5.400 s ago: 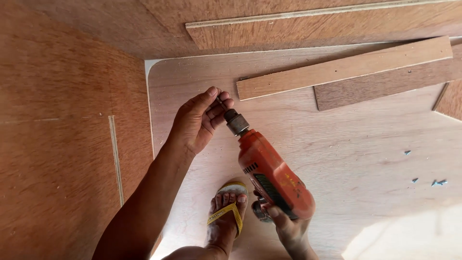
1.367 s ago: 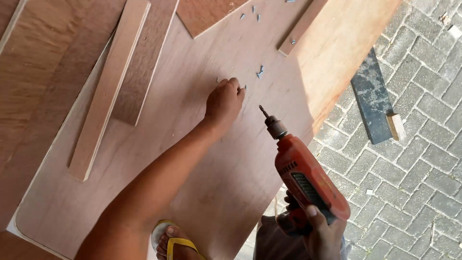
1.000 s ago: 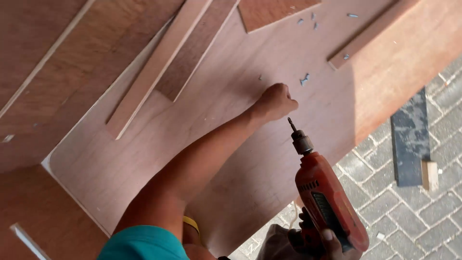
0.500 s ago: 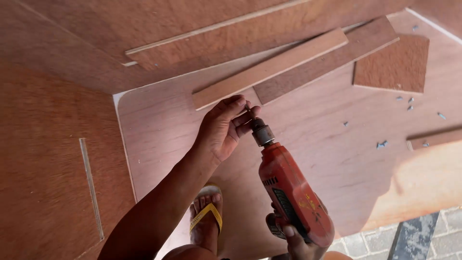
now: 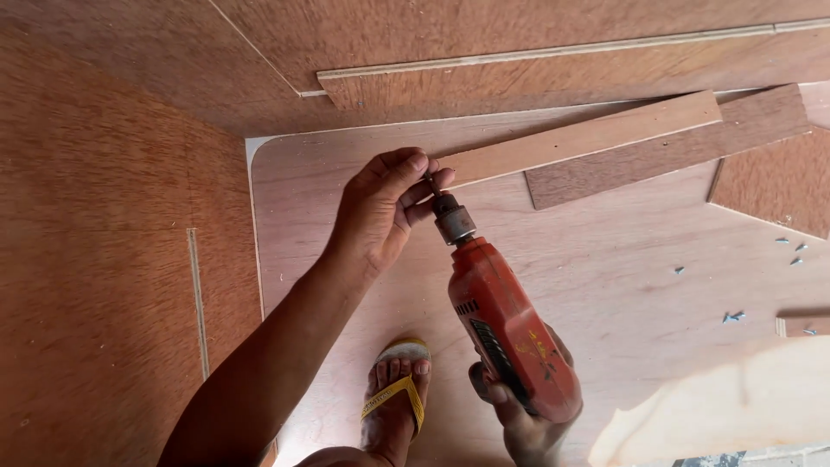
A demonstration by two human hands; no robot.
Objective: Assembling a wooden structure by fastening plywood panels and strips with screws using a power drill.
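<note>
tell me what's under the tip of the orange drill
The left hand pinches the bit of the orange drill, hiding its tip and whatever it holds. Below lie a light wood strip and the plywood sheet.

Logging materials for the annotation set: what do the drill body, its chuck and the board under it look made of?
Drill: body looks like moulded orange-red plastic, scuffed, with vent slots. Chuck: dull grey metal, likely steel, worn. Board: looks like plywood, pale matt reddish veneer with visible grain, apparently unfinished. Left hand pinches at the bit; right hand grips the handle.
</note>
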